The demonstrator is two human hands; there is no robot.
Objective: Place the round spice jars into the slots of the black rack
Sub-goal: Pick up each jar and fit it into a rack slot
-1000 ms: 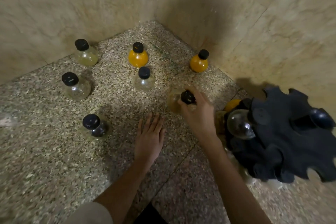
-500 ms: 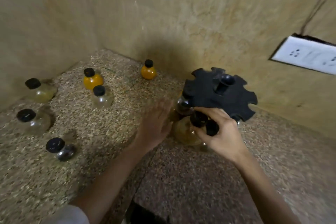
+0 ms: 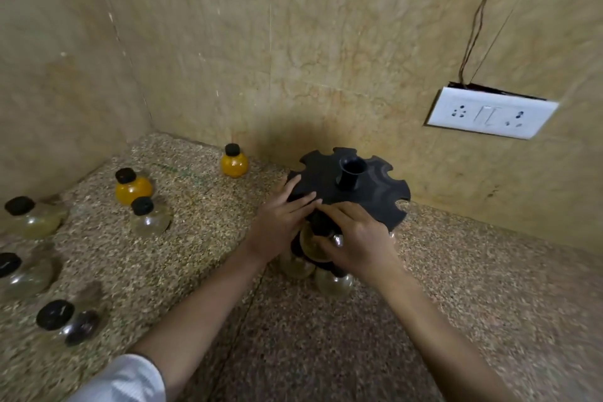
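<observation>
The black rack (image 3: 375,192) stands near the wall, a notched disc with a central tube. My right hand (image 3: 359,238) is shut on a round yellowish spice jar (image 3: 311,246), its black cap tucked under the disc's front edge. My left hand (image 3: 284,219) rests flat on the disc's left rim, fingers spread. Two more jars (image 3: 332,282) hang or sit below the disc, partly hidden by my hands. Loose jars stand on the counter: two orange ones (image 3: 234,164) (image 3: 133,188), a clear one (image 3: 148,217), and several pale ones at the far left (image 3: 31,220).
The speckled stone counter (image 3: 456,303) meets tiled walls in a corner behind the rack. A white socket plate (image 3: 491,112) with a wire above it sits on the right wall. A dark-filled jar (image 3: 70,325) stands near the counter's left front.
My right hand lifted the jar from the counter to the rack's front edge. My left hand left the counter and settled on the rack's rim. The view swung right.
</observation>
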